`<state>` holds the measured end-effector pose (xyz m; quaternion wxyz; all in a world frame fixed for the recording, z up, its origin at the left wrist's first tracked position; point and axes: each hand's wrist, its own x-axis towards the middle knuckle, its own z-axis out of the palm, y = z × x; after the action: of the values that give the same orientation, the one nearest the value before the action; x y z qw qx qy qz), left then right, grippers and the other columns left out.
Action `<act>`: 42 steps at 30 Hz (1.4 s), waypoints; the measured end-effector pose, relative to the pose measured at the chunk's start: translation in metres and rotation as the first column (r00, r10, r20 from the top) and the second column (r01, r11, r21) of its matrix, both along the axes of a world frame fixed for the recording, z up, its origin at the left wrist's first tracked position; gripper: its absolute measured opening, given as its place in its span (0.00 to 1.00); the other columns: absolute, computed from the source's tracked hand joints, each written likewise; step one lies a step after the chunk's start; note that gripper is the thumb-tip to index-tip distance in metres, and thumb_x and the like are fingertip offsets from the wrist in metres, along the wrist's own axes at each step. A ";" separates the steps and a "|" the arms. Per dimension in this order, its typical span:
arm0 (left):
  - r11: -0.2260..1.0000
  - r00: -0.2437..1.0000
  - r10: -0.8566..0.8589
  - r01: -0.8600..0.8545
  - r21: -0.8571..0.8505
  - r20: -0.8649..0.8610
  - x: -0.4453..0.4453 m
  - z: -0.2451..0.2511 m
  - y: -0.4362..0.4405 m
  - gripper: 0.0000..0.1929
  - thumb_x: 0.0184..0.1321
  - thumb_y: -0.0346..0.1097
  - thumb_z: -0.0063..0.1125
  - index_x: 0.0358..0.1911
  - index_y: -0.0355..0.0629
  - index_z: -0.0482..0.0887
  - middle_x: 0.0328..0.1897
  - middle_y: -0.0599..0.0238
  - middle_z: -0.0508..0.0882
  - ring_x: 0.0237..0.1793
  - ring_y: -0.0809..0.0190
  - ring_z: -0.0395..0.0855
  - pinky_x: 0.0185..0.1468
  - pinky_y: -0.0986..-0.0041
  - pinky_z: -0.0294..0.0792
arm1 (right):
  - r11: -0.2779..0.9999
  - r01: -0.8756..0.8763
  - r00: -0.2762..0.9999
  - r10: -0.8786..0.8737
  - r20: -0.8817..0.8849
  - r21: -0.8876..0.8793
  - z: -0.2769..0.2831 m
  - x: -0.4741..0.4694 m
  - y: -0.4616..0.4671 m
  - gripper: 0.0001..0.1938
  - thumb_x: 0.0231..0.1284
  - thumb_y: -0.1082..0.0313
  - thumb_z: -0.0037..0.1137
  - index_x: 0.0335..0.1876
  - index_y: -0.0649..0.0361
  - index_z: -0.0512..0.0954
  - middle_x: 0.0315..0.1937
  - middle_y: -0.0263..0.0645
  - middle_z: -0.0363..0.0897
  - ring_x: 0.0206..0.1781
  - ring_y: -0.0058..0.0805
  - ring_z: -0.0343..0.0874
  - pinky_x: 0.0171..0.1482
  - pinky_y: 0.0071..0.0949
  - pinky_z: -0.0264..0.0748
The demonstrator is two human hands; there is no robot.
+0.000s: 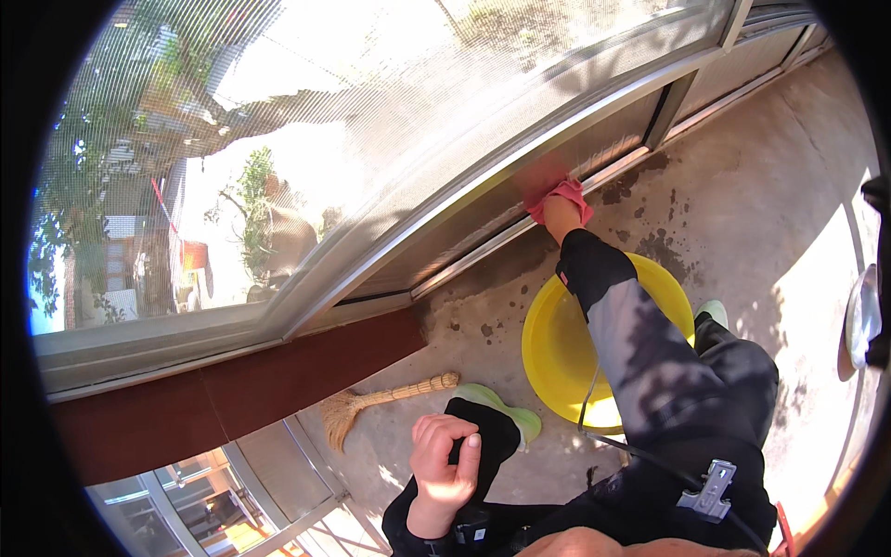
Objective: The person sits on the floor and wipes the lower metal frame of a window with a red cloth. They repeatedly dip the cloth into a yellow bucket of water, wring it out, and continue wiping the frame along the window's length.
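Note:
My right hand (559, 217) holds a pink cloth (579, 197) against the lower part of an aluminium-framed panel (480, 202), just above its bottom rail (480, 252). Beneath my outstretched right forearm stands a round yellow plastic basin (546, 348), partly hidden by the sleeve. My left hand (445, 456) is loosely curled near my knee, with nothing seen in it. A pale green shoe (529, 421) shows beside that knee.
A straw hand broom (390, 395) lies on the concrete floor (752, 188), which has dark wet spots. Mesh-covered windows (390, 139) rise above the panel. A dark red ledge (243, 397) juts in at left. A metal clip (708, 491) holds a cable at my front.

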<state>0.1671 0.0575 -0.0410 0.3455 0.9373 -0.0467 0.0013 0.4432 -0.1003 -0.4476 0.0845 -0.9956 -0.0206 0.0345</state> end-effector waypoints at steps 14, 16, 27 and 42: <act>0.997 0.997 -0.057 0.059 0.044 -0.047 0.033 -0.012 -0.029 0.03 0.50 0.27 0.58 0.28 0.39 0.78 0.28 0.61 0.80 0.34 0.54 0.77 0.47 0.64 0.67 | 0.757 0.472 0.851 -0.525 -0.010 0.452 -0.067 0.063 -0.192 0.13 0.51 0.63 0.46 0.34 0.62 0.80 0.35 0.56 0.80 0.42 0.51 0.80 0.47 0.42 0.75; 0.998 0.997 -0.051 0.053 0.044 -0.051 0.034 -0.010 -0.027 0.03 0.50 0.27 0.58 0.28 0.39 0.78 0.28 0.61 0.80 0.34 0.54 0.78 0.49 0.63 0.66 | 0.790 0.434 0.891 -0.448 -0.076 0.432 -0.077 0.073 -0.188 0.13 0.52 0.63 0.46 0.33 0.62 0.81 0.35 0.54 0.80 0.42 0.50 0.80 0.47 0.42 0.75; 0.999 0.999 -0.051 0.051 -0.001 -0.013 0.020 -0.003 -0.010 0.03 0.51 0.26 0.57 0.29 0.39 0.78 0.28 0.60 0.81 0.33 0.55 0.78 0.47 0.64 0.67 | 0.870 0.346 0.888 -0.183 -0.423 0.350 -0.010 0.024 -0.008 0.14 0.51 0.62 0.50 0.37 0.60 0.83 0.41 0.52 0.81 0.48 0.51 0.79 0.49 0.42 0.75; 0.998 0.992 -0.037 0.032 0.050 0.119 0.007 -0.011 -0.016 0.04 0.54 0.30 0.57 0.29 0.39 0.77 0.29 0.59 0.80 0.33 0.53 0.79 0.40 0.68 0.69 | 0.405 0.335 0.568 0.633 -0.525 0.851 0.215 -0.096 0.003 0.19 0.46 0.57 0.64 0.37 0.64 0.76 0.32 0.41 0.80 0.32 0.27 0.79 0.34 0.25 0.75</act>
<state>0.1743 0.0410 -0.0525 0.3192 0.9426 -0.0836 0.0506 0.3476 -0.0978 -0.2322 0.5979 -0.6397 -0.1001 0.4726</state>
